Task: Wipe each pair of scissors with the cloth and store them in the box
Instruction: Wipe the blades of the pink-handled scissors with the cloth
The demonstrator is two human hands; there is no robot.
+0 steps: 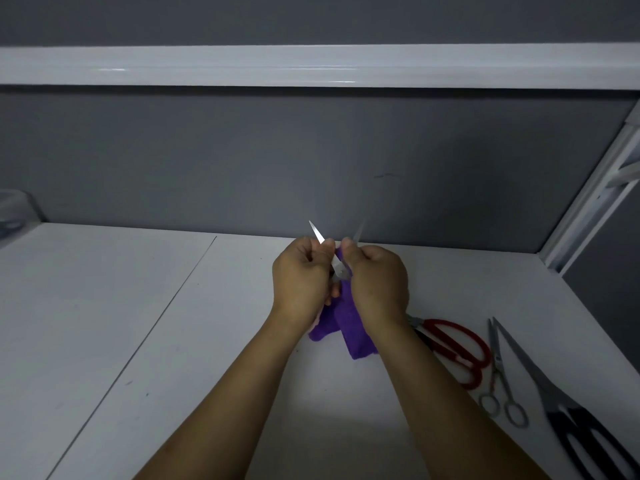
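Note:
Above the white table, my left hand (300, 277) grips a pair of scissors (318, 234) whose two blades are spread apart and point up and away. My right hand (377, 280) pinches a purple cloth (349, 327) around the right blade, which looks blurred. The cloth hangs down between my wrists to the tabletop. The handles of the held scissors are hidden behind my hands. On the table to the right lie red-handled scissors (457, 351), small all-metal scissors (500, 379) and large black-handled scissors (561, 407). No box is in view.
The white table (138, 323) meets a grey back wall, with a white shelf edge (311, 65) overhead. A white metal frame (595, 195) stands at the right corner. A pale object (14, 209) sits at the far left edge.

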